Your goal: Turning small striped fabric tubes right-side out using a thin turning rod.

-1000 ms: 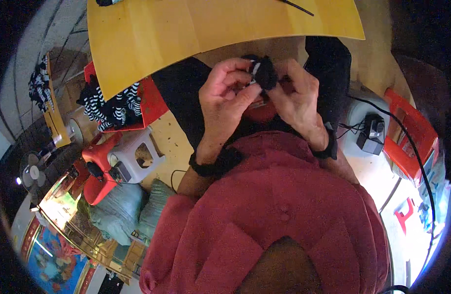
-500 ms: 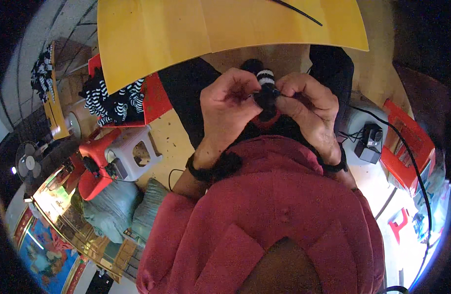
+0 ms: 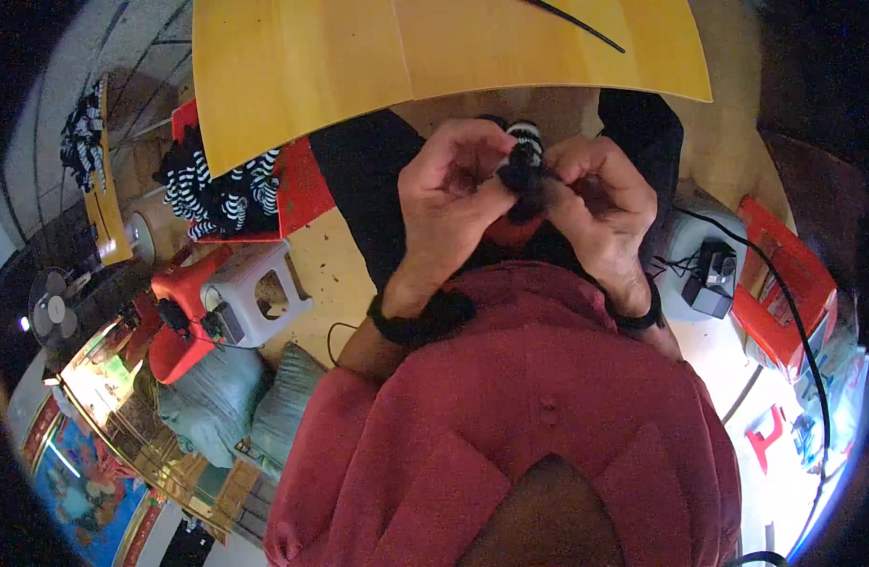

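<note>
While both hands work close together above the lap, the left hand (image 3: pixel 453 194) and the right hand (image 3: pixel 600 203) are closed around a small black-and-white striped knitted piece (image 3: pixel 523 161), pinched between their fingertips just below the yellow desk (image 3: pixel 359 66). At nine o'clock from the hands, a red tray (image 3: pixel 297 189) holds more striped pieces (image 3: pixel 222 194); at three o'clock lies a small grey device (image 3: pixel 710 283).

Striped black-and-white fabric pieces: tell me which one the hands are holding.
The small bundle pinched between the left hand and right hand; the bigger pile lies on the red tray, untouched.
</note>
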Demonstrator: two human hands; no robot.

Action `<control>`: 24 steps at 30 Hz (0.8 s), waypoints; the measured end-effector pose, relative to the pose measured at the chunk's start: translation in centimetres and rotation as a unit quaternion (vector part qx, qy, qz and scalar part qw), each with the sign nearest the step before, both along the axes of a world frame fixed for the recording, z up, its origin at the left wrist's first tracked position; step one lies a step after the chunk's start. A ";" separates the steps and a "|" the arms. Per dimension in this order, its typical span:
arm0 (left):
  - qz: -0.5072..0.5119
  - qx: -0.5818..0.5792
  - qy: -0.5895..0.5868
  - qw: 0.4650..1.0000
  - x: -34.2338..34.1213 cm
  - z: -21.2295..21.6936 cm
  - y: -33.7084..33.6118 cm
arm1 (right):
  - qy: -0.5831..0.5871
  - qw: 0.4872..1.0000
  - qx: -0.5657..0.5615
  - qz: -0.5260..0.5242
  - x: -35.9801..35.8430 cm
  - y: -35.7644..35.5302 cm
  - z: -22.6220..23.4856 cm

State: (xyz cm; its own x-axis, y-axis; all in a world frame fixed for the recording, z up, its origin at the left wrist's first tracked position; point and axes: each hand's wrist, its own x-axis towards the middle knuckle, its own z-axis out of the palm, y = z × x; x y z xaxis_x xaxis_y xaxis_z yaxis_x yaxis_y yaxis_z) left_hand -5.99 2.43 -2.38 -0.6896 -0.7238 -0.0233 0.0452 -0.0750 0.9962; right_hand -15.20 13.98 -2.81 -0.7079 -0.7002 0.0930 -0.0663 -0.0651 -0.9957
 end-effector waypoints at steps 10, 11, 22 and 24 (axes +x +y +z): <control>-0.129 0.012 0.033 0.991 1.0 0.6 -1.1 | 0.222 0.971 -0.085 0.030 -1.7 0.0 -0.3; -0.129 0.012 0.033 0.991 1.0 0.7 -1.1 | 0.210 0.973 -0.085 0.038 -1.7 0.0 -0.3; -0.109 0.106 0.004 0.988 1.5 2.5 -0.2 | -0.079 0.996 0.025 0.046 -0.7 0.5 1.7; -0.109 0.117 -0.002 0.987 1.6 2.3 -0.2 | -0.071 0.995 0.044 0.049 -0.8 0.4 2.0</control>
State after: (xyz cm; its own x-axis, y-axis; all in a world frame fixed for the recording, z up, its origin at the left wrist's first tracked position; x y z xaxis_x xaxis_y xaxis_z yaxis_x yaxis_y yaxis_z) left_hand -4.34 2.23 -0.05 -0.8278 -0.5325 -0.1765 -0.0023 -0.3113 0.9503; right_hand -16.00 14.34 -0.79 -0.6378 -0.7672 -0.0675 0.0783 0.0227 -0.9967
